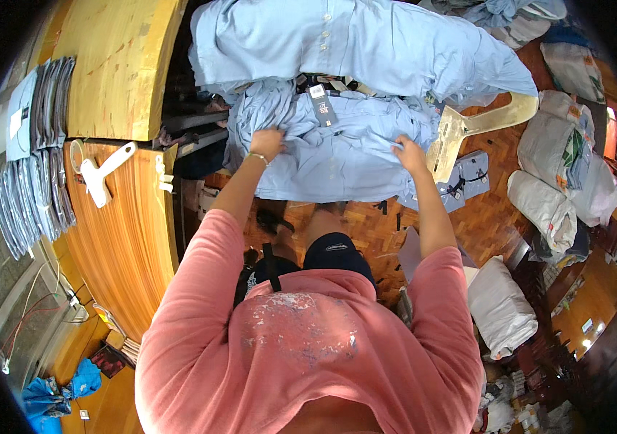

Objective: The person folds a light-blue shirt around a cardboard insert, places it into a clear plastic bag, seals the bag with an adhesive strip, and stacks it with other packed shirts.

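A light blue buttoned shirt (330,163) lies spread before me, with a dark hang tag (322,105) on it. My left hand (268,144) is closed on the cloth at its left side. At the right side, the fingers of my right hand (410,154) pinch the fabric. Just beyond lies a thick heap of similar light blue shirts (366,47). To the right of my right hand is a cream-coloured flat board with a handle (447,142), partly covered by cloth.
A wooden table (128,239) on the left holds a white handled tool (99,183). Folded shirts (33,199) stand stacked at the far left. Packed white bags (543,210) line the right. A folded blue shirt (470,176) lies below the cream board, above the parquet floor (493,224).
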Available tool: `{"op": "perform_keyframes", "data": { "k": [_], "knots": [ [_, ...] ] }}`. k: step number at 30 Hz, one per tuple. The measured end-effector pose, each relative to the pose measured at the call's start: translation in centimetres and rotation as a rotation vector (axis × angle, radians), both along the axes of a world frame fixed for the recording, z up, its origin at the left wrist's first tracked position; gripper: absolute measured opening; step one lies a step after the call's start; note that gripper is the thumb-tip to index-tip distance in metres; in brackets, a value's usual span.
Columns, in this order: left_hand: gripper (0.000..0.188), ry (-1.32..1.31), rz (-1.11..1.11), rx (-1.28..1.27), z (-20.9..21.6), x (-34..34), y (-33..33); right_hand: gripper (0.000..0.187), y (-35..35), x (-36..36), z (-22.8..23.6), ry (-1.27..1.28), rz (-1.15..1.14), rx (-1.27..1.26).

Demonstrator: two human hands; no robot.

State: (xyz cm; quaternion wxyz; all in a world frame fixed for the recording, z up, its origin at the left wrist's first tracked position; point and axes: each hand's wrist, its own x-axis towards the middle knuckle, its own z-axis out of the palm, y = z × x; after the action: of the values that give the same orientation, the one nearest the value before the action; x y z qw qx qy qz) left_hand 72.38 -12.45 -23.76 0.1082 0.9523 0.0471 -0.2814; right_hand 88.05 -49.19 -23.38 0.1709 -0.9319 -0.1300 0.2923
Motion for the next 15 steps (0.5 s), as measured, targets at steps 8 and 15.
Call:
{"op": "perform_keyframes", "data": {
  "k": [8, 15],
  "knots": [
    [0.022, -0.502, 0.293, -0.127, 12.6, -6.7, 1.6, 0.019, -7.0, -4.3, 6.7, -0.313, -0.297, 0.390],
    [0.022, -1.363, 0.337, -0.323, 35.2, 0.8, 2.5, 0.017, -6.1, -1.6, 34.7, -1.113, -0.331, 0.613]
  ]
}}
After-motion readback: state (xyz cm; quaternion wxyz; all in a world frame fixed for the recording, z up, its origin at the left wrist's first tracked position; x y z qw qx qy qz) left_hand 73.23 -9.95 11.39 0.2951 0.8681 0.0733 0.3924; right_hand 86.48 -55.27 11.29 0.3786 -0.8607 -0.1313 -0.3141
